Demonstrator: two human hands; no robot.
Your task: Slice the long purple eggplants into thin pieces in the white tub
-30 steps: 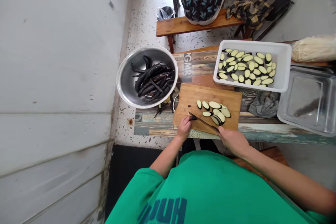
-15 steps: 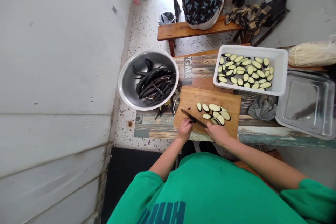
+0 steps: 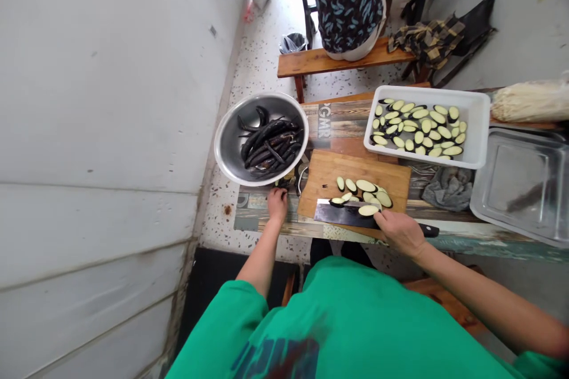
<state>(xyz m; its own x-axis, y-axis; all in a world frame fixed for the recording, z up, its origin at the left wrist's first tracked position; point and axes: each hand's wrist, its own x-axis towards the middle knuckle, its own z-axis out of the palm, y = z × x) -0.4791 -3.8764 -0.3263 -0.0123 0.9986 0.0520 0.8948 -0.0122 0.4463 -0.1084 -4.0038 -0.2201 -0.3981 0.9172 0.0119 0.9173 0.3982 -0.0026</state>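
Note:
My right hand [image 3: 400, 231] is closed on a cleaver [image 3: 340, 214], its black handle end poking out past the hand. The blade lies nearly flat at the near edge of the wooden cutting board [image 3: 329, 173], and an eggplant slice [image 3: 368, 211] rests over it by my fingertips. More oval eggplant slices [image 3: 365, 185] lie on the board just beyond the blade. My left hand [image 3: 278, 204] is off the board, fingers curled, by dark eggplant trimmings [image 3: 284, 182] below the metal bowl [image 3: 224, 154]. Whatever its fingers hold is hidden. Whole long eggplants [image 3: 271, 145] fill part of the bowl.
A white tub [image 3: 480, 124] with many eggplant slices stands at the back right. Beside it are a grey cloth [image 3: 448, 189], a clear plastic lid or tray [image 3: 524, 183] and a bag of pale strands [image 3: 528, 100]. A person [image 3: 347, 6] sits on a wooden bench [image 3: 302, 63] beyond.
My left hand has left the board and moved left towards the trimmings by the bowl. The cleaver has turned from slanted cutting to lying flat along the near edge, and my right hand has moved right.

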